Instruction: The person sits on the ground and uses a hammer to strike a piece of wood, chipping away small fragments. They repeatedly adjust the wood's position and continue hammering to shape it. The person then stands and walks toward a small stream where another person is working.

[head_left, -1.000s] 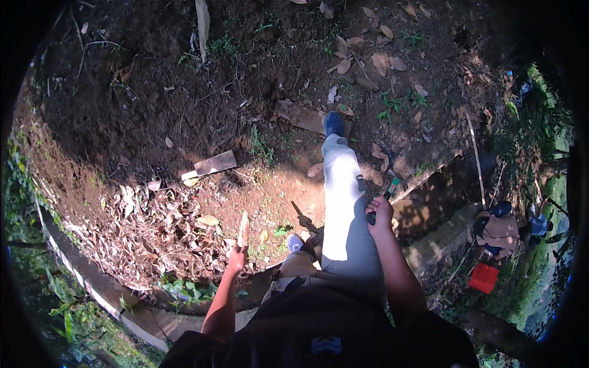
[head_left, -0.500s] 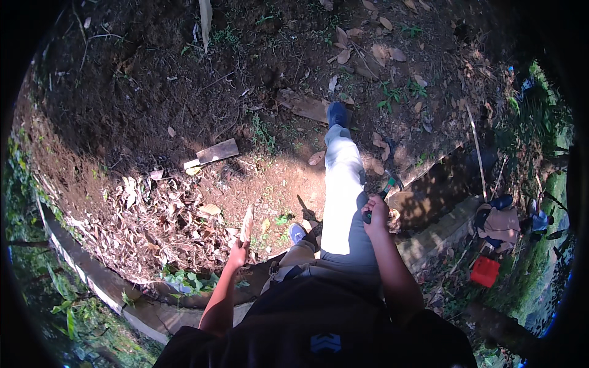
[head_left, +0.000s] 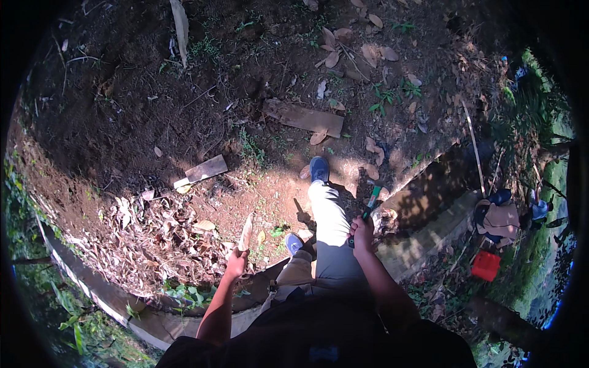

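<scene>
1. Soil slope (head_left: 184, 92), dark and bare, fills the upper part of the view, scattered with dry leaves (head_left: 153, 239) that pile up at lower left.
2. Concrete channel edge (head_left: 110, 300) curves along the lower left; another concrete slab (head_left: 423, 239) lies at right.
3. Person's legs in light trousers (head_left: 331, 227) step up the slope, one blue shoe (head_left: 319, 168) ahead, the other (head_left: 293, 243) behind.
4. Wooden plank (head_left: 304, 118) lies on the soil above the front shoe; a smaller board (head_left: 205, 170) lies to its left.
5. Red container (head_left: 486, 265) sits at right, near a bundle of cloth (head_left: 498, 218).
6. Green-handled tool (head_left: 367, 207) is gripped in the right hand (head_left: 362, 232), fingers closed around the handle, beside the right thigh.
7. Long dry leaf (head_left: 245, 233) is pinched upright in the left hand (head_left: 236, 264), fingers closed on its lower end.
</scene>
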`<state>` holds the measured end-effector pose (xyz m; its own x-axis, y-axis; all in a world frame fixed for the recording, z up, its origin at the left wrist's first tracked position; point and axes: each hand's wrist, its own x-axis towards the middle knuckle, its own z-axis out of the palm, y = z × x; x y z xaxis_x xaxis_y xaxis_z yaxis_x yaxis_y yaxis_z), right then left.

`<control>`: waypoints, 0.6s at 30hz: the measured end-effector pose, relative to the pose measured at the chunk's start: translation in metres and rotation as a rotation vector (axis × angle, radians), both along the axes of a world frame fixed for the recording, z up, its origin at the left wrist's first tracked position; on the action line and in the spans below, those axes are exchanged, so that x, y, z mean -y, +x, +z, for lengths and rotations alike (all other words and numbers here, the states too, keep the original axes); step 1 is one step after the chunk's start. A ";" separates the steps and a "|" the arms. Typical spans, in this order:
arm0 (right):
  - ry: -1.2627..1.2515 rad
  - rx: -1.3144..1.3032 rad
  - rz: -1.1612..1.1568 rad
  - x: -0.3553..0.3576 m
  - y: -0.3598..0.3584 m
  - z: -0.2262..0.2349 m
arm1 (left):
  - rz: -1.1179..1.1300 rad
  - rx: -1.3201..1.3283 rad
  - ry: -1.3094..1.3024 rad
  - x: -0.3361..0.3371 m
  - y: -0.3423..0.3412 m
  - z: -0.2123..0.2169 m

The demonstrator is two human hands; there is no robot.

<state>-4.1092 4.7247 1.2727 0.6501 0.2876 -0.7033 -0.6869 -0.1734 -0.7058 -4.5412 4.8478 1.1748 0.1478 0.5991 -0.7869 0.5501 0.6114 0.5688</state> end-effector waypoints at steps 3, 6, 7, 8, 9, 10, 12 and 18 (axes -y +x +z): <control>0.055 -0.171 0.033 -0.002 0.006 -0.069 | -0.057 0.029 -0.030 -0.016 0.026 -0.012; 0.174 -0.276 -0.089 -0.016 0.001 -0.123 | -0.226 -0.037 0.039 -0.043 0.055 -0.051; 0.316 -0.339 -0.209 -0.015 -0.002 -0.154 | -0.244 0.005 0.026 -0.053 0.068 -0.060; 0.378 -0.367 -0.172 -0.011 -0.007 -0.174 | -0.256 -0.052 -0.038 -0.071 0.107 -0.035; 0.244 -0.334 -0.096 -0.022 -0.008 -0.175 | -0.402 -0.158 0.128 -0.088 0.136 -0.022; 0.115 -0.320 -0.007 -0.035 -0.010 -0.172 | -0.435 -0.196 0.105 -0.101 0.142 -0.045; -0.092 -0.170 0.058 -0.067 -0.019 -0.170 | -0.561 -0.209 0.218 -0.138 0.193 -0.043; -0.074 -0.476 -0.177 -0.124 -0.024 -0.215 | -0.437 -0.238 0.711 -0.220 0.308 -0.077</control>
